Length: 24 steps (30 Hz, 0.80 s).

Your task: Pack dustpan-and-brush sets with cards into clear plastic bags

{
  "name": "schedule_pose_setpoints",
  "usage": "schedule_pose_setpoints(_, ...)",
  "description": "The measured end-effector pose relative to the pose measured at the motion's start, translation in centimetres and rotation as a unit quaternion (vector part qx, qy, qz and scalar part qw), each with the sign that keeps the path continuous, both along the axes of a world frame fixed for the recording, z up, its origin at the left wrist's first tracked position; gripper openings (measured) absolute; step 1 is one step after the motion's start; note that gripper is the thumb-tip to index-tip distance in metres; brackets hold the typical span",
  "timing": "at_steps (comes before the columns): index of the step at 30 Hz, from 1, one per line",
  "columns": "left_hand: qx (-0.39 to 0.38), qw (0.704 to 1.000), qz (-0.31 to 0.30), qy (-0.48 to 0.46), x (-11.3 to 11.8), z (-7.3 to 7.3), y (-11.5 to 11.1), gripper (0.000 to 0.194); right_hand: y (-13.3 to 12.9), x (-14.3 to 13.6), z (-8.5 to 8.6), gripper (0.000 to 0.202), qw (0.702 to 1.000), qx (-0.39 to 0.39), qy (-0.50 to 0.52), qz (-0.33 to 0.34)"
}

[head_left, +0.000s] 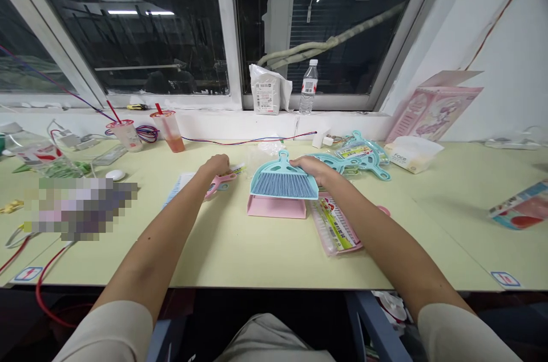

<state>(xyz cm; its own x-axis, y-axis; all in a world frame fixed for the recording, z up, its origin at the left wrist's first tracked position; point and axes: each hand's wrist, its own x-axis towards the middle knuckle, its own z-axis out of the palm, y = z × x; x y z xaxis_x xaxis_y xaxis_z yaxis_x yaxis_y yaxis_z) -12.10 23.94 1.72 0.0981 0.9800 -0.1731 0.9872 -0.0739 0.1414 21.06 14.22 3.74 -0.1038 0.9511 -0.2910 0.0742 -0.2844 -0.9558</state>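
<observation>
The table has room in front of the pink dustpan; blue dustpans block the back right; cups block the back left.

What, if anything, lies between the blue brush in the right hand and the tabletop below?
A pink dustpan: it shows just under the lower edge of the blue brush, over the tabletop. Whether brush and dustpan touch, I can't tell.

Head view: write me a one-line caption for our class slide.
The right hand holds a blue dustpan-and-brush set at a pale yellow table, a labelled pink set nearby.
</observation>
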Motion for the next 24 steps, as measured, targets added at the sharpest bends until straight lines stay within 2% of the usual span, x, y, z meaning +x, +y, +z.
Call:
schedule_pose_setpoints(4, 0.010, 1.000, -0.007, -0.016, -0.3, -0.3, 0.7, 0.034, 0.1, -0.1, -0.1, 0.013, 0.998, -0.056, 0.032, 0.007)
schedule_pose_setpoints(8, 0.016, 0.999, -0.007, -0.029, -0.8, -1.0, 1.3, 0.033, 0.1, -0.1, -0.2, 0.015, 0.997, -0.058, 0.040, 0.019)
schedule_pose_setpoints(13, 0.060, 0.996, -0.032, -0.050, -1.3, -1.7, 2.8, 0.026, 0.3, 0.0, -0.5, 0.016, 0.997, -0.054, 0.043, 0.023)
schedule_pose_setpoints(17, 0.093, 0.992, -0.046, -0.065, -1.9, -1.5, 3.5, 0.024, 0.3, -0.1, -0.5, 0.017, 0.997, -0.055, 0.040, 0.025)
schedule_pose_setpoints(24, 0.139, 0.984, -0.055, -0.100, -2.4, -0.9, 3.4, 0.022, 0.1, -0.2, -0.5, 0.013, 0.998, -0.054, 0.032, 0.024)
